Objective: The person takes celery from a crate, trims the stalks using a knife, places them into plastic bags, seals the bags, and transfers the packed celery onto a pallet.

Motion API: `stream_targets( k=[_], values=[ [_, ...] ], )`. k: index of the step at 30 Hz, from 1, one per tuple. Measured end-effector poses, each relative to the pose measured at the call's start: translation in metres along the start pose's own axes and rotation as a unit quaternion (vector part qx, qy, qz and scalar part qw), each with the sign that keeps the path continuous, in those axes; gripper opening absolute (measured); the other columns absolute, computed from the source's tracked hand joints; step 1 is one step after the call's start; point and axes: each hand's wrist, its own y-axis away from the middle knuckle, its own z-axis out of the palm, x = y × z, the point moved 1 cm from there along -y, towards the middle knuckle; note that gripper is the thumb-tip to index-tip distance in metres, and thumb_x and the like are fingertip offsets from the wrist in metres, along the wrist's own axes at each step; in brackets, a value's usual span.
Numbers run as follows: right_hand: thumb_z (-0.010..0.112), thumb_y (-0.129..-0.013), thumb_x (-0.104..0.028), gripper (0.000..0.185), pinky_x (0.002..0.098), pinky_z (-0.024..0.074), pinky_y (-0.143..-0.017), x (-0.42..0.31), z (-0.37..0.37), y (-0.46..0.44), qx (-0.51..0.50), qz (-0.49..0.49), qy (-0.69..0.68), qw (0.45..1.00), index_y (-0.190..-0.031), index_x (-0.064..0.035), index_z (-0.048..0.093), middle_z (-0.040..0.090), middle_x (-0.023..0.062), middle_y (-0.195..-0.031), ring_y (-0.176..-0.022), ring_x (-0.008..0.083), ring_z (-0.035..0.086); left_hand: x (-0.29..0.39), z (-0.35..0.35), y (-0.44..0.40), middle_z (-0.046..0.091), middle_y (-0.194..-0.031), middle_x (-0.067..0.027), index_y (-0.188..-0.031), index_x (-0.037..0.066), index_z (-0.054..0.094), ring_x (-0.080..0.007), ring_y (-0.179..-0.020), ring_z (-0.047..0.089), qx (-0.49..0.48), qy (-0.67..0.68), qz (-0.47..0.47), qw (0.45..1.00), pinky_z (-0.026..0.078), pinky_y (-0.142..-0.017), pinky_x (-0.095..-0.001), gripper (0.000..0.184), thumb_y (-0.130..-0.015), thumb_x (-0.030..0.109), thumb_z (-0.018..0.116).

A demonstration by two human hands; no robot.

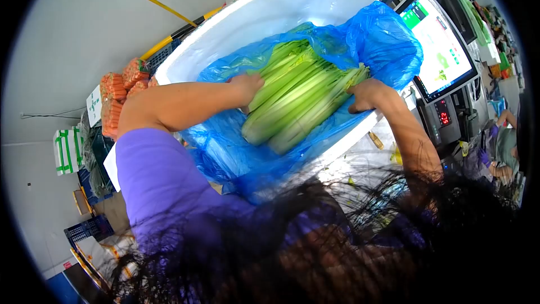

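Several bunches of green celery (298, 93) lie side by side in a blue plastic bag (388, 36) that lines a white foam box (230, 36). Their pale root ends point toward the lower left. My left hand (247, 89) is closed against the left side of the celery, its fingertips partly hidden between stalks and bag. At the opposite side, my right hand (374, 95) curls over the celery's edge near the box rim, its fingers bent and partly out of sight.
A monitor (439, 45) and a scale display with red digits (443, 112) stand right of the box. Bagged carrots (115, 95) are stacked at left. A green-striped white box (67, 151) sits farther left. Another person (503, 146) shows at far right.
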Motion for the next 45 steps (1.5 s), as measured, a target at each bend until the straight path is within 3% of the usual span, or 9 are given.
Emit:
stream_targets(
  k=[10, 16, 18, 21, 26, 30, 33, 40, 45],
  values=[
    [0.057, -0.071, -0.041, 0.046, 0.0379, 0.0465, -0.083, 0.010, 0.000, 0.020, 0.132, -0.024, -0.043, 0.990, -0.101, -0.0074, 0.065, 0.064, 0.0175, -0.098, -0.094, 0.0333, 0.060, -0.049, -0.007, -0.023, 0.061, -0.102, -0.0136, -0.113, 0.014, 0.056, -0.0256, -0.085, 0.062, -0.223, 0.181, -0.117, 0.951, 0.051, -0.072, -0.0335, 0.053, -0.065, 0.029, 0.072],
    [0.058, -0.079, -0.019, 0.035, 0.0352, 0.0479, -0.078, 0.009, -0.002, 0.040, 0.360, -0.097, -0.168, 0.912, -0.113, -0.0090, 0.058, 0.065, 0.0167, -0.091, -0.087, 0.0322, 0.062, -0.007, -0.107, 0.042, 0.061, -0.101, -0.0115, -0.112, 0.000, 0.053, -0.0178, -0.084, 0.062, -0.192, 0.631, -0.131, 0.740, 0.052, -0.073, -0.0308, 0.047, -0.079, 0.033, 0.055],
    [0.059, -0.080, -0.022, 0.036, 0.0341, 0.0478, -0.078, -0.011, -0.002, 0.070, 0.425, -0.116, -0.279, 0.853, -0.114, -0.0086, 0.057, 0.066, 0.0151, -0.091, -0.087, 0.0296, 0.063, 0.013, -0.125, 0.086, 0.061, -0.101, -0.0119, -0.112, 0.000, 0.053, -0.0178, -0.084, 0.062, -0.153, 0.748, -0.077, 0.641, 0.052, -0.073, -0.0307, 0.043, -0.083, 0.032, 0.051],
    [0.060, -0.082, -0.029, 0.048, 0.0377, 0.0472, -0.081, -0.046, 0.023, 0.085, 0.417, -0.184, -0.538, 0.709, -0.121, -0.0038, 0.049, 0.059, 0.0166, -0.110, -0.094, 0.0279, 0.061, 0.050, -0.116, 0.144, 0.058, -0.103, -0.0088, -0.120, 0.001, 0.047, -0.0138, -0.087, 0.058, -0.022, 0.750, -0.005, 0.661, 0.049, -0.075, -0.0300, 0.043, -0.084, 0.023, 0.053],
    [0.059, -0.084, -0.037, 0.068, 0.0417, 0.0443, -0.087, -0.103, 0.034, 0.103, 0.158, -0.359, -0.858, 0.331, -0.133, -0.0010, 0.027, 0.045, 0.0154, -0.124, -0.108, 0.0284, 0.051, 0.126, -0.119, 0.183, 0.052, -0.107, -0.0110, -0.127, 0.002, 0.038, -0.0176, -0.086, 0.055, 0.087, 0.527, 0.060, 0.843, 0.047, -0.074, -0.0296, 0.056, -0.080, 0.020, 0.061],
    [0.067, -0.074, -0.020, 0.075, 0.0369, 0.0474, -0.074, -0.094, 0.036, 0.134, 0.258, -0.377, -0.818, 0.350, -0.136, -0.0106, 0.025, 0.050, 0.0080, -0.102, -0.078, 0.0195, 0.053, 0.192, -0.110, 0.185, 0.041, -0.117, -0.0142, -0.134, 0.007, 0.029, -0.0212, -0.097, 0.052, 0.160, 0.448, 0.042, 0.879, 0.047, -0.078, -0.0319, 0.071, -0.076, 0.021, 0.067],
    [0.072, -0.062, -0.012, 0.088, 0.0305, 0.0427, -0.063, -0.057, 0.084, 0.164, 0.270, -0.439, -0.783, 0.350, -0.136, -0.0095, 0.024, 0.046, 0.0046, -0.086, -0.069, 0.0166, 0.050, 0.230, -0.082, 0.171, 0.038, -0.122, -0.0134, -0.138, 0.009, 0.022, -0.0224, -0.106, 0.047, 0.173, 0.545, 0.161, 0.804, 0.046, -0.084, -0.0354, 0.082, -0.072, 0.017, 0.071],
    [0.080, -0.051, -0.021, 0.086, 0.0299, 0.0419, -0.062, 0.021, 0.298, 0.134, 0.124, -0.469, -0.681, 0.548, -0.123, -0.0003, 0.037, 0.051, 0.0077, -0.079, -0.066, 0.0182, 0.052, 0.338, -0.055, 0.070, 0.035, -0.135, -0.0134, -0.139, 0.005, 0.019, -0.0261, -0.122, 0.040, 0.100, 0.747, 0.293, 0.588, 0.038, -0.097, -0.0377, 0.091, -0.070, 0.019, 0.076],
    [0.076, -0.050, -0.013, 0.085, 0.0348, 0.0405, -0.070, 0.026, 0.433, 0.107, -0.068, -0.496, -0.785, 0.364, -0.124, 0.0019, 0.039, 0.051, 0.0110, -0.083, -0.077, 0.0230, 0.051, 0.435, -0.017, -0.003, 0.058, -0.105, -0.0099, -0.126, 0.002, 0.041, -0.0193, -0.094, 0.057, -0.045, 0.785, 0.431, 0.442, 0.045, -0.083, -0.0324, 0.069, -0.069, 0.017, 0.077]
  ],
)
